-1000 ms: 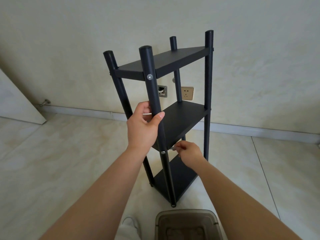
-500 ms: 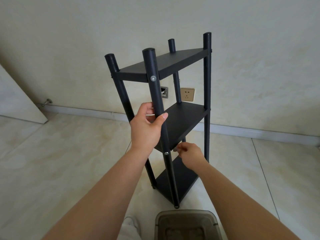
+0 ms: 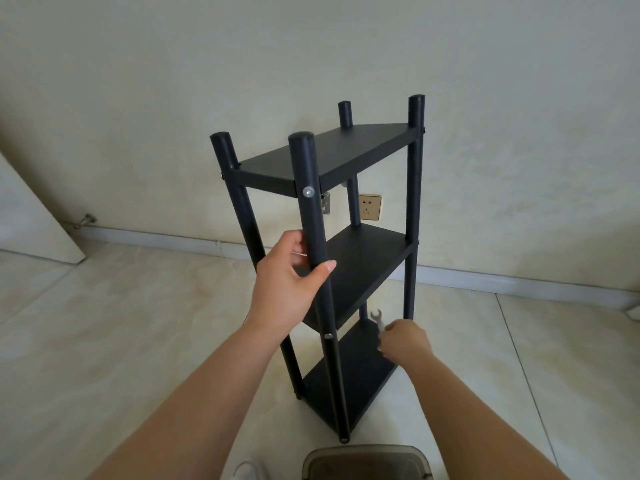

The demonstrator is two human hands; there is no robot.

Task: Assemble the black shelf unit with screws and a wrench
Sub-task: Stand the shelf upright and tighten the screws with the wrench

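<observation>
the shelf unit point(image 3: 346, 271) stands upright on the floor point(image 3: 104, 323) near the wall, all three shelves mounted and screws seated in the front post. left hand point(image 3: 291, 285) grips that post; right hand point(image 3: 403, 341) holds the wrench point(image 3: 377, 318). remaining work appears limited to final tightening.

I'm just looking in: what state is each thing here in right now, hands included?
Black shelf unit: standing on the floor, three shelves fitted.
Front post: gripped by the left hand.
Left hand: curled round the front post.
Right hand: holding the wrench, clear of the screws.
Wrench: open end pointing up.
Upper screw: seated in the post.
Lower screw: seated in the post.
Grey bin: open.
</observation>
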